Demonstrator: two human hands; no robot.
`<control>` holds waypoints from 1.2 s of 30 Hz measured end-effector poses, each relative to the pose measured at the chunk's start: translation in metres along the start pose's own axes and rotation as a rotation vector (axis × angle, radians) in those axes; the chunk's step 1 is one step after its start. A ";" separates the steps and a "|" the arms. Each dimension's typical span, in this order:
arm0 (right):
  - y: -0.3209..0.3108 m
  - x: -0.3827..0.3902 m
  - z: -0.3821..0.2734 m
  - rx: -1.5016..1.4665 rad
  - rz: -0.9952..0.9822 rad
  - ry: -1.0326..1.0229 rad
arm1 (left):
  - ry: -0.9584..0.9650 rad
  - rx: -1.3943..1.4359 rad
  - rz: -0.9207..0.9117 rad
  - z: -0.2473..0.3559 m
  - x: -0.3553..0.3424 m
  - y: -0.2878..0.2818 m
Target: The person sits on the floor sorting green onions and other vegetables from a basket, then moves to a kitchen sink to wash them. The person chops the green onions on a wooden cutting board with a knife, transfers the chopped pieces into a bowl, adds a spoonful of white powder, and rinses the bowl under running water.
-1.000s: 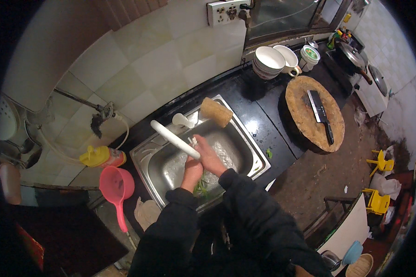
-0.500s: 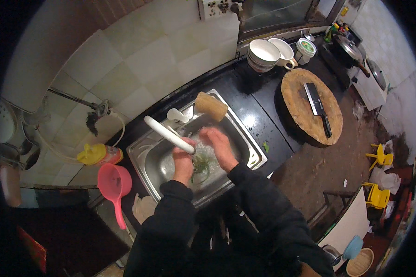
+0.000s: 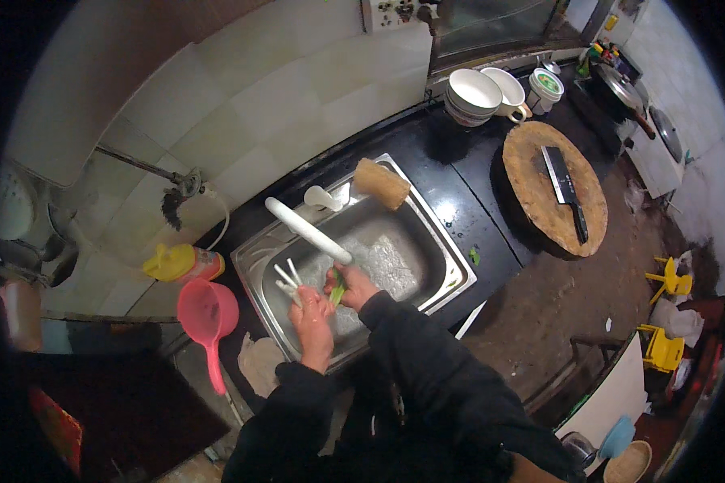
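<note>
My left hand [image 3: 314,328], at the left side of the steel sink [image 3: 457,275], is closed round a bunch of slim white-stemmed greens [image 3: 290,278], whose white ends point up. Beside it my right hand [image 3: 354,286] grips the green leafy part [image 3: 337,291], just below the tip of the white curved spout [image 3: 308,232]. Water shows in the basin under the spout. On the back rim lie a tan fibrous cylinder [image 3: 381,184] and a small white cup-like piece [image 3: 322,200].
A pink dipper [image 3: 205,310] and yellow bottle [image 3: 175,262] are left of the sink. At right on the black counter [image 3: 479,225] are a round wooden board [image 3: 528,177] with a cleaver [image 3: 560,173], stacked bowls [image 3: 473,97] and a pan [image 3: 612,92]. Yellow small chairs [image 3: 664,350] stand low at right.
Both hands have shifted downward and closer together, out from under the spout. The greens, low in the basin earlier, are now raised in the hands with white stems showing.
</note>
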State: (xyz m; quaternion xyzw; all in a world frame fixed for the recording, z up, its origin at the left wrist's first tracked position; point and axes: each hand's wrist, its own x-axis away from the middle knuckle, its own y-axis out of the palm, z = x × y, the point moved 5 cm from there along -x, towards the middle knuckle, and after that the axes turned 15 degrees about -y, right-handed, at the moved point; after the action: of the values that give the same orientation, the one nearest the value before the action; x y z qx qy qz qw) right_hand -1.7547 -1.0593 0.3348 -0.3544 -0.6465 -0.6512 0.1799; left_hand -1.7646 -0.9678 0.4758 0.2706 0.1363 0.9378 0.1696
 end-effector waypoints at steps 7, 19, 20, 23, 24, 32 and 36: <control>0.023 0.027 -0.062 1.470 -0.401 -0.913 | -0.021 0.049 -0.001 0.042 0.039 -0.026; -0.089 -0.088 -0.144 1.296 -0.384 -1.148 | 0.128 0.196 -0.025 0.127 0.063 -0.081; -0.090 -0.083 -0.155 1.377 -0.367 -1.202 | 0.136 0.200 -0.026 0.136 0.064 -0.086; -0.104 -0.067 -0.191 0.964 0.077 -0.962 | 0.283 0.260 0.049 0.176 0.068 -0.106; -0.114 -0.061 -0.190 0.349 0.189 -0.609 | 0.324 0.292 0.029 0.185 0.067 -0.110; 0.013 0.005 -0.087 1.181 -0.398 -0.617 | -0.314 0.091 -0.127 0.002 -0.053 -0.020; 0.025 0.034 -0.061 0.606 -0.292 -0.432 | -0.544 0.072 -0.412 -0.066 -0.091 0.032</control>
State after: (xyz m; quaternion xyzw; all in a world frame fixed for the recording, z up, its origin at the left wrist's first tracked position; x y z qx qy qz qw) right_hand -1.7746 -1.1128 0.3813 -0.3183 -0.8759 -0.3601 0.0420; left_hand -1.7364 -1.0434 0.3909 0.4835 0.1708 0.7718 0.3759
